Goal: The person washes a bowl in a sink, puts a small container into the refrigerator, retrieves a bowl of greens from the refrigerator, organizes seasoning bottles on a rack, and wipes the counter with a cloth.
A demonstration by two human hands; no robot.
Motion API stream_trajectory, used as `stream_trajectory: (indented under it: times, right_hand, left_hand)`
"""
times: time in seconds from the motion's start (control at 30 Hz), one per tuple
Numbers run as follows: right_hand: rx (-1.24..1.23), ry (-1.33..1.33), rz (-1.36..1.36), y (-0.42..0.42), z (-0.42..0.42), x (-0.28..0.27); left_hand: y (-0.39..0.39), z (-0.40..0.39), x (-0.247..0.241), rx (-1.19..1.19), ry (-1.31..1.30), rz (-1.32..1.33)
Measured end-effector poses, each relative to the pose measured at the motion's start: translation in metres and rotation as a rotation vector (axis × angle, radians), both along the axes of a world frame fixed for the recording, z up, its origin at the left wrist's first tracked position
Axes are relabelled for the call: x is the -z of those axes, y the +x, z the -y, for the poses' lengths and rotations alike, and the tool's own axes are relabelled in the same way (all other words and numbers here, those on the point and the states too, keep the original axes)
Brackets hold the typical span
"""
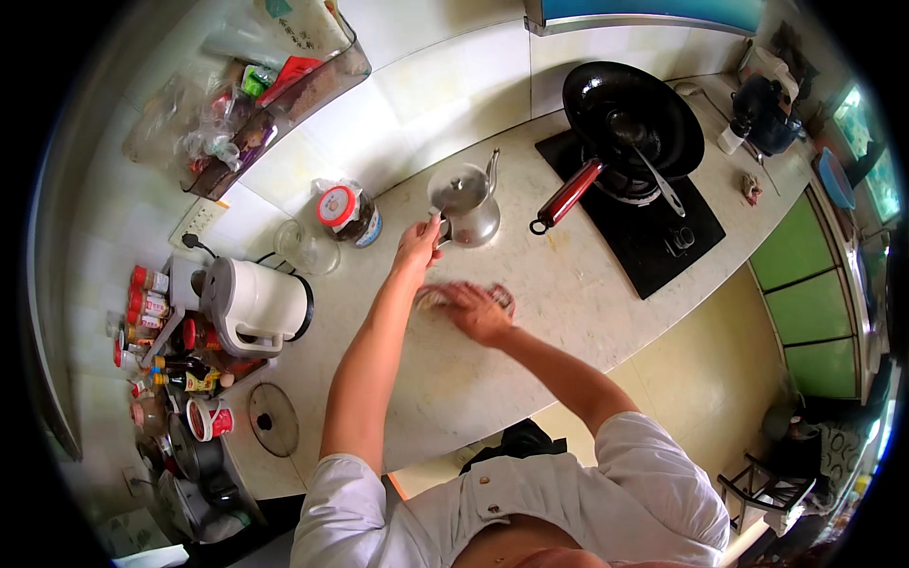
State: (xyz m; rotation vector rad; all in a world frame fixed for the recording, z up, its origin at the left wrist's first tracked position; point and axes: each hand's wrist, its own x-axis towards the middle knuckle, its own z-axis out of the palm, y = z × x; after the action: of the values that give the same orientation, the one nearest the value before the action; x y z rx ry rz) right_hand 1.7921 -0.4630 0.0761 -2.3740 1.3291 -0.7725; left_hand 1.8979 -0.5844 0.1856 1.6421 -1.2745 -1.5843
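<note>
My left hand (419, 245) grips the handle of a metal pot (474, 219) with a lid and a long thin spout; the pot is at the back of the pale countertop (454, 376). Nearer to me and to the right, my right hand (477, 312) lies flat on a reddish cloth (503, 297), pressing it against the countertop. The hand and cloth are slightly blurred. A red-lidded glass jar (349, 213) and an empty-looking glass jar (307, 248) are left of the pot.
A black wok (635, 121) with a ladle (660, 181) sits on the black gas stove (667, 248) at right. An electric kettle (259, 305), a glass lid (275, 420) and several seasoning bottles are at left. A wall rack (284, 113) holds bags. The counter's edge runs close before me.
</note>
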Motion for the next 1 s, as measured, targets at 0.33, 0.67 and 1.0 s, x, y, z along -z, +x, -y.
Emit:
stream_trajectory:
  times: [0.33,0.67,1.0]
  right_hand:
    - [-0.127,-0.059,0.021,-0.046,0.049,-0.004]
    - [0.218,-0.181,0.022,-0.032,0.188,0.013]
    - [0.563,-0.283,-0.286,-0.094,0.273,0.029]
  left_hand:
    - [0.094,-0.013,0.018,-0.096,-0.298,0.118]
    - [0.105,-0.024,0.011,-0.11,-0.351,0.162]
    - [0.07,0.012,0.018,-0.236,-0.264,0.098]
